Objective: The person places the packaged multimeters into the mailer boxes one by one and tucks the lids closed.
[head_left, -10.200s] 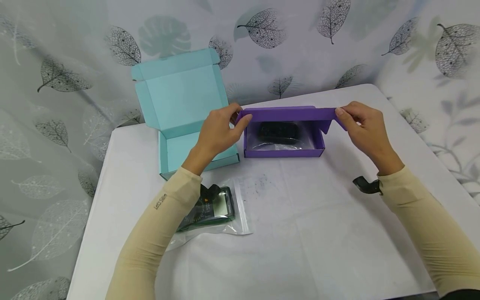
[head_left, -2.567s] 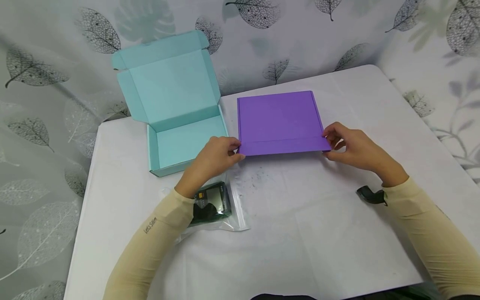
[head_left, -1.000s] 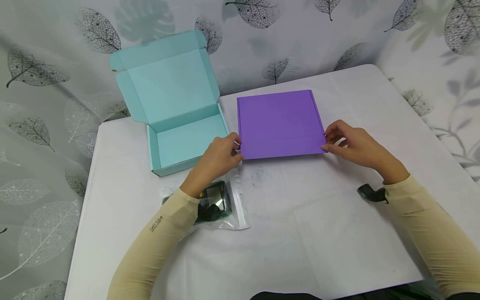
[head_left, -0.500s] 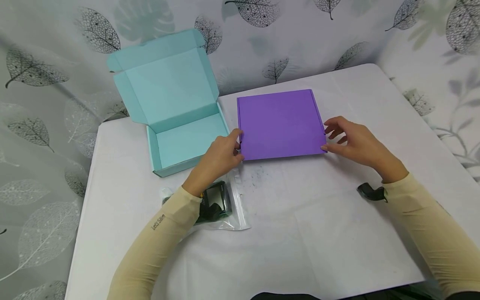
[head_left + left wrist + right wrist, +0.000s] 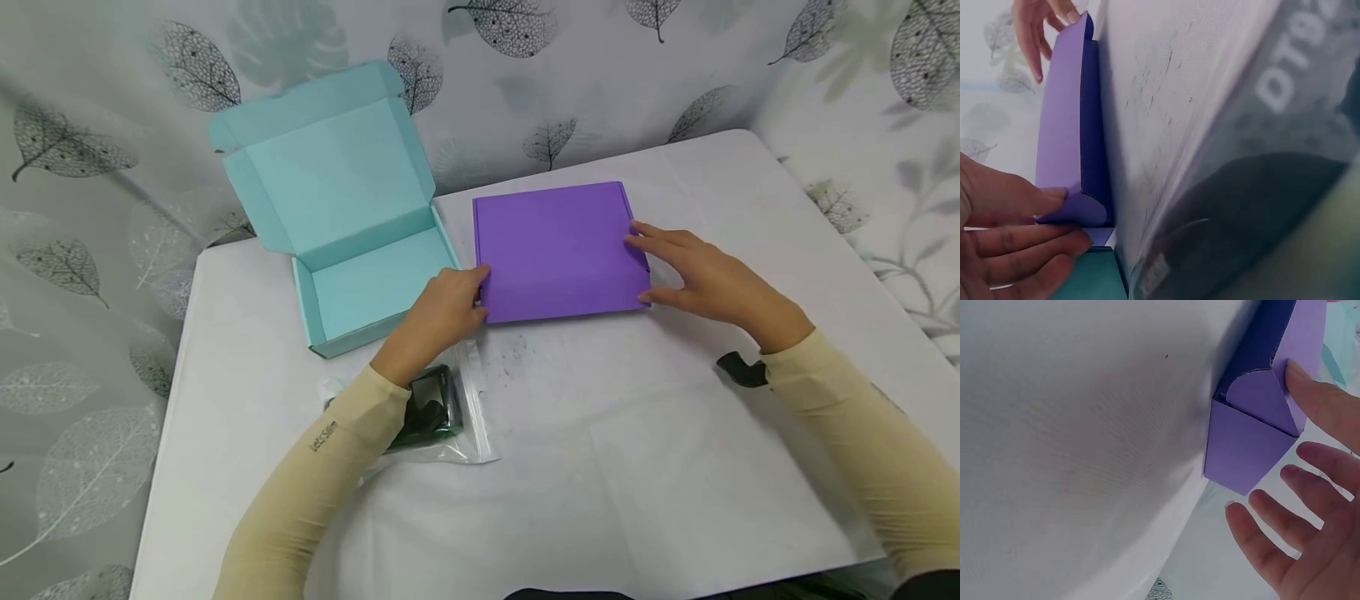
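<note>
The purple cardboard box [image 5: 555, 242] lies at the back middle of the table, its lid down over it. At its front left corner, my left hand [image 5: 438, 312] pinches the lid's end, the thumb on the front edge and the other fingers along the side. A rounded side flap [image 5: 1079, 209] shows there in the left wrist view. My right hand [image 5: 708, 279] is at the right end with fingers spread, its thumb touching the front corner. In the right wrist view, another rounded flap [image 5: 1260, 397] stands over the box's end wall. The box's contents are hidden.
A turquoise box [image 5: 378, 332] stands to the left, lid raised, its front right corner close to my left hand. Under my left forearm lies a clear zip bag [image 5: 476, 433] holding a dark device [image 5: 438, 408] with a pale screen. A leaf-patterned curtain [image 5: 600, 92] hangs behind.
Ten seconds ago the purple lid was up, with a black bagged object inside. Since then it has come down. Lately my right fingers have spread and moved up the lid's edge; the turquoise lid leans slightly further back.
</note>
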{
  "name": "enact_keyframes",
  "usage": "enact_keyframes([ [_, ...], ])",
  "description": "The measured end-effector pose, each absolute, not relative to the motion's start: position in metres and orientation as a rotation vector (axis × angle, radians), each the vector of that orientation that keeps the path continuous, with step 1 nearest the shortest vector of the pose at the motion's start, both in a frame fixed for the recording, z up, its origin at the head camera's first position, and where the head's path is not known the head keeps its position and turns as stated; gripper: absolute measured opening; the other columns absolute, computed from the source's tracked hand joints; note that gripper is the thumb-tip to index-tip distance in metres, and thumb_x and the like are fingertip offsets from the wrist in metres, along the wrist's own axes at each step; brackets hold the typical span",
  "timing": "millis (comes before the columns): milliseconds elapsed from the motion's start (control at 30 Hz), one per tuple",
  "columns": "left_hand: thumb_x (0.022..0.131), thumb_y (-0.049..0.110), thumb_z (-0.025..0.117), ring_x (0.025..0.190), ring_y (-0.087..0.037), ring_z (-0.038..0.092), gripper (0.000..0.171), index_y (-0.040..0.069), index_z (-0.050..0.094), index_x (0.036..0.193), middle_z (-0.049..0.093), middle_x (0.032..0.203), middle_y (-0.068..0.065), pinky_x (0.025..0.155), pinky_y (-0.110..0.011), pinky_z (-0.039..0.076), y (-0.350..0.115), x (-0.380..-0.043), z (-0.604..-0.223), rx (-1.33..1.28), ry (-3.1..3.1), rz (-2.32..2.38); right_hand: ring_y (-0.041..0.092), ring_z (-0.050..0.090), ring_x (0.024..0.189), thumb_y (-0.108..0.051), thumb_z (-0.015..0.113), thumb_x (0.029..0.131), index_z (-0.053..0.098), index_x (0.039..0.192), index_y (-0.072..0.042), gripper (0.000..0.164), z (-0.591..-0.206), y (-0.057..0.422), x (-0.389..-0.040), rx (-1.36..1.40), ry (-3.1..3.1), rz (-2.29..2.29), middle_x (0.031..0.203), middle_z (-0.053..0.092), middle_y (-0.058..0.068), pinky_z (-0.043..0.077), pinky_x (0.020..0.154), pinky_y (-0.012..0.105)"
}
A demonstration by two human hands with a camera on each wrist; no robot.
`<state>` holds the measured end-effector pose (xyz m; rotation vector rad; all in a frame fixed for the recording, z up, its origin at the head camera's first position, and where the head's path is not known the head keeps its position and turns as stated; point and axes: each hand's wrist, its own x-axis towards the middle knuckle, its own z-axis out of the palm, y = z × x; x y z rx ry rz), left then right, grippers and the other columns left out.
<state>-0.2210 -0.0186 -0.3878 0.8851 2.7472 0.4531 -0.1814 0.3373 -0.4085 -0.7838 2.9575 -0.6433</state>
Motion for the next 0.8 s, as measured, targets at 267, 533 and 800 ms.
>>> enact_keyframes([
  [267, 0.083, 0.009, 0.065, 0.074, -0.02, 0.059, 0.051, 0.005, 0.052, 0.132, 0.066, 0.097, -0.011, 0.059, -0.033, 0.046, -0.015, -0.223, -0.388, 0.869, 2.809, 0.328, 0.023, 0.02, 0.137, -0.026, 0.076, 0.079, 0.035, 0.144, -0.011, 0.079, -0.407, 0.336, -0.186, -0.781, 2.928, -0.541, 0.151, 0.026, 0.005, 0.034, 0.095, 0.054],
  [533, 0.081, 0.014, 0.07, 0.085, -0.024, 0.06, 0.044, 0.012, 0.061, 0.124, 0.064, 0.099, -0.01, 0.061, -0.039, 0.049, -0.012, -0.223, -0.385, 0.841, 2.879, 0.216, 0.025, 0.024, 0.136, -0.025, 0.077, 0.078, 0.037, 0.144, -0.01, 0.079, -0.405, 0.333, -0.185, -0.767, 2.954, -0.491, 0.149, 0.029, 0.008, 0.036, 0.093, 0.054],
  [800, 0.077, 0.012, 0.073, 0.106, -0.028, 0.048, 0.038, 0.008, 0.065, 0.114, 0.048, 0.124, -0.014, 0.073, -0.042, 0.046, -0.008, -0.225, -0.385, 0.934, 2.951, 0.148, 0.033, 0.034, 0.13, -0.023, 0.08, 0.074, 0.039, 0.141, -0.006, 0.08, -0.403, 0.327, -0.185, -0.769, 3.009, -0.425, 0.145, 0.033, 0.015, 0.038, 0.09, 0.056],
])
